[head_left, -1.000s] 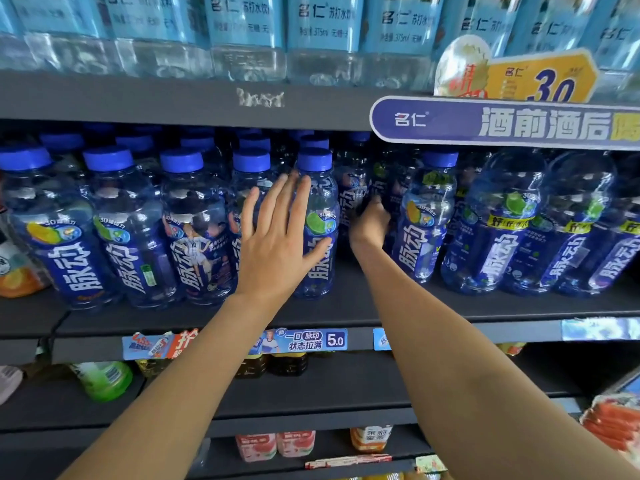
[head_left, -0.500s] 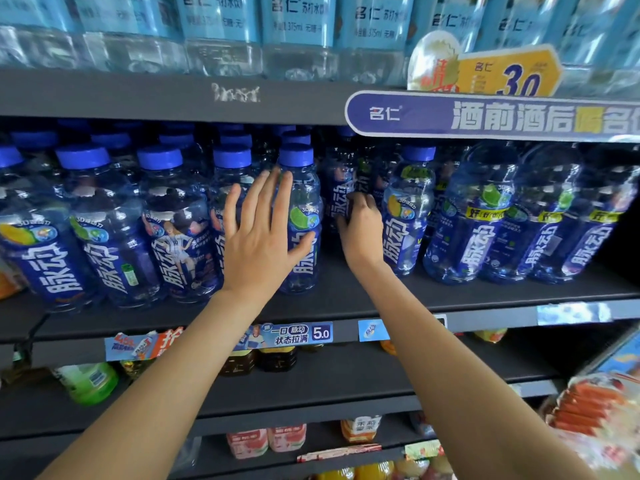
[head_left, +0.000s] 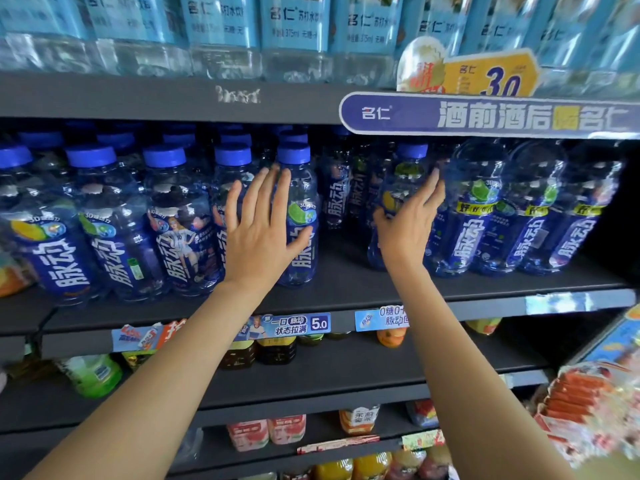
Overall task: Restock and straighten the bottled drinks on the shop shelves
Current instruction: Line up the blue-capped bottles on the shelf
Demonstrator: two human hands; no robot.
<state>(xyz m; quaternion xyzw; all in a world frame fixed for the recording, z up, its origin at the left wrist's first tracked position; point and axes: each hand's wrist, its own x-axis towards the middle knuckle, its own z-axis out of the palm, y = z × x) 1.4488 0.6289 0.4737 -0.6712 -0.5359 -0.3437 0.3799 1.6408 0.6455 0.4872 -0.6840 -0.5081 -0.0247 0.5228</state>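
Two bare arms reach up from the bottom of the frame to the middle shelf (head_left: 346, 289). At mid frame, the left hand (head_left: 258, 233) lies flat, fingers spread, on a blue-capped bottle (head_left: 299, 216). Right of it, the right hand (head_left: 408, 223) wraps its fingers around another blue bottle (head_left: 398, 188). Behind stand more bottles.
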